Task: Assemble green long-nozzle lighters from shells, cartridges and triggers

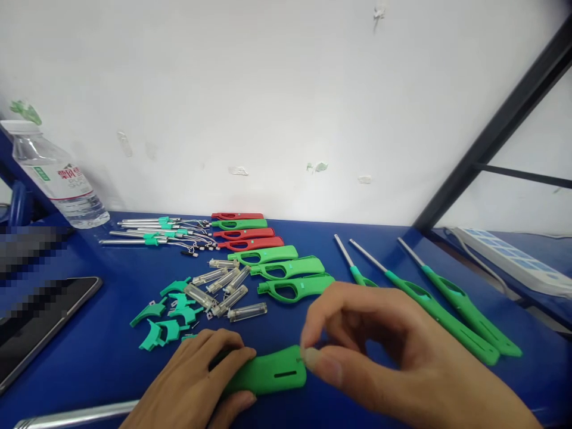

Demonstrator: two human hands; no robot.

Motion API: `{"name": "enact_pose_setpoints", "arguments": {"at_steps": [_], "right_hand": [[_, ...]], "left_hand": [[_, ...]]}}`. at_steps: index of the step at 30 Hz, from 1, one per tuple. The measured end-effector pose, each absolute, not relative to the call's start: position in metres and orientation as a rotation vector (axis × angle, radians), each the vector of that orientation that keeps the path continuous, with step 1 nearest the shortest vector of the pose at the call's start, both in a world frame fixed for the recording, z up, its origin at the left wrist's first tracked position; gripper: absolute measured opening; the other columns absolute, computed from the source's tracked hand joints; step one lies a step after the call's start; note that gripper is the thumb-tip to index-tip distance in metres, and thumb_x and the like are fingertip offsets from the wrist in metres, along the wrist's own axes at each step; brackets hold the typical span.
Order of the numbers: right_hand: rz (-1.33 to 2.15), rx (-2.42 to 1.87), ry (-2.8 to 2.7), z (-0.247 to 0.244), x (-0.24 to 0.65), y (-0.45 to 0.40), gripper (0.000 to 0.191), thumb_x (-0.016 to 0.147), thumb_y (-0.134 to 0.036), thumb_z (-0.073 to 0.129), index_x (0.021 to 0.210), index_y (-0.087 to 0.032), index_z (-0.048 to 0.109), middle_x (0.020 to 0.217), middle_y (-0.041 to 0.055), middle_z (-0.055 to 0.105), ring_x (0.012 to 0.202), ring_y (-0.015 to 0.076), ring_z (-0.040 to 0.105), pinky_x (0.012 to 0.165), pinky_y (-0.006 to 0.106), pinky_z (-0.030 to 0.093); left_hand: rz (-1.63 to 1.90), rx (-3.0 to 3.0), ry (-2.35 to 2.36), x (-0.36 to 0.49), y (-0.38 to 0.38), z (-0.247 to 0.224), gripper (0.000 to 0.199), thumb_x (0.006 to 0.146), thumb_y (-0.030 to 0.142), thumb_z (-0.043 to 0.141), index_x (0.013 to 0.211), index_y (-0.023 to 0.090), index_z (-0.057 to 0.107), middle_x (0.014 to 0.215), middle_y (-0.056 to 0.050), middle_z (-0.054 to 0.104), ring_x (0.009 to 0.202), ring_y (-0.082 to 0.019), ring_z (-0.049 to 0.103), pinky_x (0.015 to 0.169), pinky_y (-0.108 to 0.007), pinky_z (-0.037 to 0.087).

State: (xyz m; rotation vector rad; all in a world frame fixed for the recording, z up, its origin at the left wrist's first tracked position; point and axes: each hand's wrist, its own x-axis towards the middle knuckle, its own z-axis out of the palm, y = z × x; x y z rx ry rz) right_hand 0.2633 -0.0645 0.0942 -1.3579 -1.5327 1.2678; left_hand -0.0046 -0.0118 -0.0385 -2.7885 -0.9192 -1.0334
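My left hand [201, 372] is closed over a green lighter handle [279, 370], pressing it to the table. Its slotted end points right. A metal tube [84, 412] emerges to the left of that hand and looks like part of the same lighter. At the slotted end, my right hand [357, 351] makes a pinch with thumb and forefinger. Whatever sits between those fingertips is too small to name. Beyond my left hand lie several teal triggers [170, 330] and clear fuel tanks [248, 311].
Green and red handle shells [290, 268] line the middle, with metal tubes with wires [152, 232] to their left. Long green lighters [447, 310] lie at right, near a power strip [518, 262]. A water bottle [58, 179] and phone [49, 328] are at left.
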Motion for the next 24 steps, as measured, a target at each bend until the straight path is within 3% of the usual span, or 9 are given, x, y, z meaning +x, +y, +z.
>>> {"name": "enact_pose_setpoints", "arguments": {"at_steps": [5, 9, 12, 16, 18, 20, 24], "right_hand": [[1.204, -1.348, -1.627, 0.093, 0.271, -0.062, 0.018, 0.094, -0.048, 0.084, 0.090, -0.031, 0.088, 0.083, -0.0004, 0.068, 0.074, 0.0160, 0.056, 0.064, 0.028, 0.044], [1.183, -1.438, -1.509, 0.090, 0.266, -0.059, 0.030, 0.085, -0.045, 0.094, 0.082, -0.025, 0.071, 0.072, -0.0054, 0.059, 0.067, 0.0132, 0.050, 0.059, 0.025, 0.039], [1.146, -1.441, -1.485, 0.089, 0.260, -0.055, 0.038, 0.087, -0.041, 0.092, 0.078, -0.025, 0.059, 0.067, -0.0079, 0.053, 0.062, 0.0113, 0.046, 0.055, 0.024, 0.035], [1.191, -1.393, -1.474, 0.091, 0.259, -0.054, 0.031, 0.089, -0.051, 0.091, 0.087, -0.026, 0.072, 0.062, -0.0092, 0.048, 0.056, 0.0101, 0.044, 0.052, 0.023, 0.033], [1.225, -1.387, -1.539, 0.092, 0.263, -0.055, 0.037, 0.090, -0.060, 0.089, 0.083, -0.025, 0.079, 0.066, -0.0051, 0.059, 0.058, 0.0107, 0.049, 0.054, 0.024, 0.037], [1.214, -1.391, -1.602, 0.092, 0.267, -0.057, 0.041, 0.098, -0.066, 0.078, 0.093, -0.027, 0.085, 0.076, -0.0002, 0.070, 0.063, 0.0127, 0.057, 0.057, 0.025, 0.041], [1.112, -1.410, -1.634, 0.091, 0.267, -0.055, 0.045, 0.111, -0.062, 0.058, 0.105, -0.025, 0.084, 0.072, 0.0010, 0.069, 0.065, 0.0154, 0.061, 0.057, 0.027, 0.042]], "left_hand": [[-1.060, -2.792, -0.945, -0.003, -0.009, -0.040, 0.030, 0.106, 0.039, 0.063, 0.135, 0.038, 0.072, 0.113, 0.001, 0.082, 0.098, -0.022, 0.079, 0.085, -0.025, 0.066], [-1.060, -2.808, -0.963, -0.004, -0.007, -0.043, 0.030, 0.102, 0.037, 0.066, 0.131, 0.038, 0.074, 0.111, 0.001, 0.082, 0.098, -0.024, 0.079, 0.086, -0.028, 0.067], [-1.047, -2.829, -0.972, -0.003, -0.006, -0.045, 0.031, 0.099, 0.035, 0.068, 0.129, 0.038, 0.075, 0.108, 0.001, 0.082, 0.098, -0.025, 0.078, 0.085, -0.029, 0.067], [-1.053, -2.828, -0.953, 0.000, -0.006, -0.041, 0.027, 0.098, 0.034, 0.069, 0.124, 0.037, 0.075, 0.106, 0.001, 0.081, 0.094, -0.024, 0.078, 0.079, -0.029, 0.065], [-1.043, -2.836, -0.955, 0.000, -0.008, -0.036, 0.025, 0.100, 0.033, 0.068, 0.123, 0.036, 0.075, 0.107, 0.001, 0.081, 0.095, -0.024, 0.078, 0.080, -0.029, 0.065], [-1.008, -2.857, -0.969, 0.000, -0.009, -0.029, 0.025, 0.100, 0.031, 0.068, 0.125, 0.036, 0.075, 0.109, 0.001, 0.081, 0.097, -0.024, 0.078, 0.083, -0.030, 0.066], [-0.934, -2.889, -0.978, -0.001, -0.009, -0.019, 0.029, 0.099, 0.028, 0.071, 0.126, 0.037, 0.077, 0.109, 0.002, 0.082, 0.096, -0.023, 0.079, 0.083, -0.028, 0.066]]}}
